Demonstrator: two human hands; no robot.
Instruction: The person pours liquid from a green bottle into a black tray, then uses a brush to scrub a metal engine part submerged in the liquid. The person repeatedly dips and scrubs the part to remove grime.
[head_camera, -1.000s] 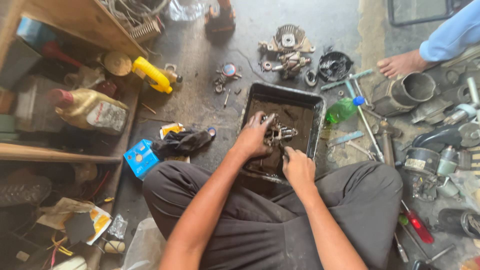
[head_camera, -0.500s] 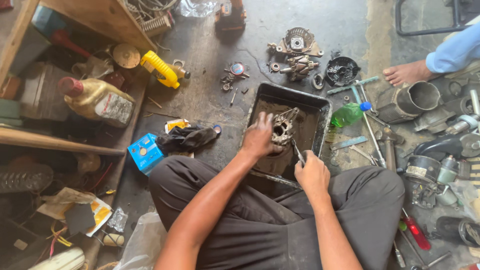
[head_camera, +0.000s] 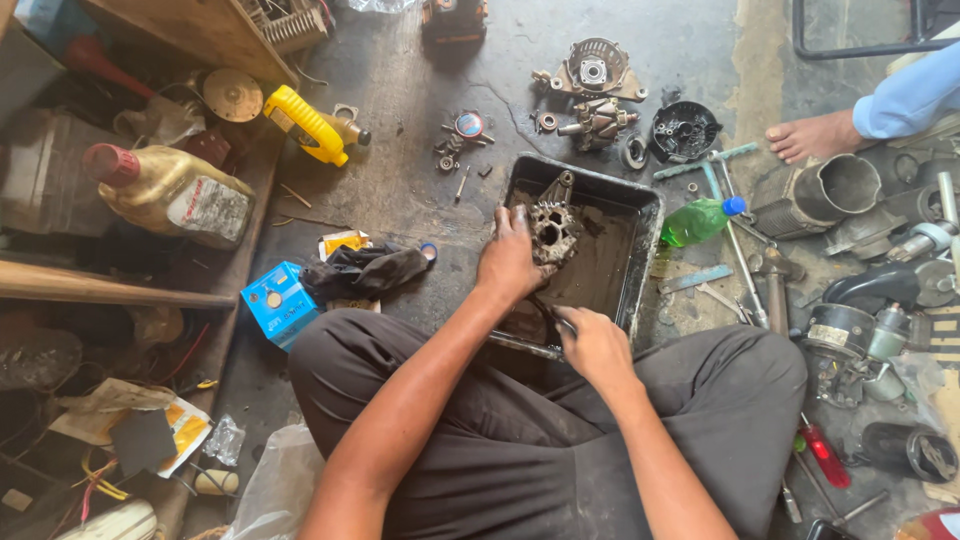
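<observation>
I sit on the floor with a black rectangular tray (head_camera: 640, 215) in front of my knees. My left hand (head_camera: 508, 262) grips a grimy, round metal housing part (head_camera: 551, 228) and holds it upright inside the tray. My right hand (head_camera: 594, 345) rests at the tray's near edge, closed around a thin tool (head_camera: 553, 318) whose tip points toward the part. Both hands are dirty with grease.
A green bottle (head_camera: 697, 221) lies right of the tray. Dismantled motor parts (head_camera: 597, 95) lie beyond it, more parts and tools (head_camera: 850, 300) at right. A yellow bottle (head_camera: 305, 125), blue box (head_camera: 277, 302) and black rag (head_camera: 365, 270) lie left. Another person's bare foot (head_camera: 818, 136) is at upper right.
My left hand has tilted the metal part up and shifted it left in the tray. My right hand has pulled back toward my lap with the thin tool.
</observation>
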